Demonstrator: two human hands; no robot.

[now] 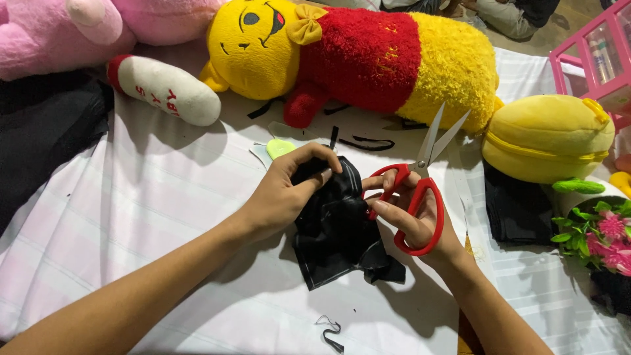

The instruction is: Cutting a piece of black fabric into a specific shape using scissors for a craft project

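Nearest the camera, a thin curled black fabric offcut (330, 332) lies on the white striped cloth surface (164, 217). Above it the left hand (282, 194) pinches a crumpled black fabric piece (338, 230), fingers closed on its top edge. The right hand (411, 213) grips red-handled steel scissors (420, 190), blades parted and pointing away — cutting looks partly done, with black strips (368, 142) already lying loose. On the white plush leg (167, 89), red lettering shows.

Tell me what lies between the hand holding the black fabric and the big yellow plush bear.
In the head view, between the left hand and the yellow plush bear: a pale green cutout and thin black fabric scraps on white cloth.
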